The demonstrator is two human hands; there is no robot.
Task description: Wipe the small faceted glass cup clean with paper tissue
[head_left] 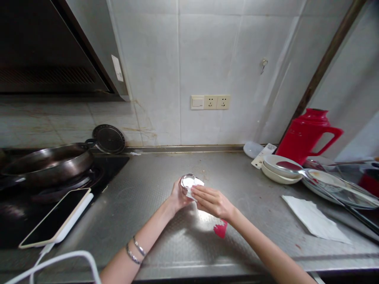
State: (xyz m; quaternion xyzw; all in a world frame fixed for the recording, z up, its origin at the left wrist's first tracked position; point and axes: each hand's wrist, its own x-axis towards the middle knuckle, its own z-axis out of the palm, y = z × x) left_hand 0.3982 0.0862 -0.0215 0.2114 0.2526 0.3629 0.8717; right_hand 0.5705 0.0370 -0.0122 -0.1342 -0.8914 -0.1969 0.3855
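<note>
Near the middle of the metal counter (142, 185), my left hand (178, 196) is wrapped round the side of a small shiny round container (187, 180). My right hand (212, 202) pinches a small white piece of tissue (194, 189) against the container's top right edge. The fingers partly hide both the tissue and the container. A small red scrap (220, 228) with a jagged edge lies on the counter, just below my right wrist.
At left, a pan (56, 165) sits on the black stove, with a phone (56, 219) and white cable before it. At right are stacked bowls (280, 179), a red thermos (304, 136), plates with utensils and a white napkin (315, 219).
</note>
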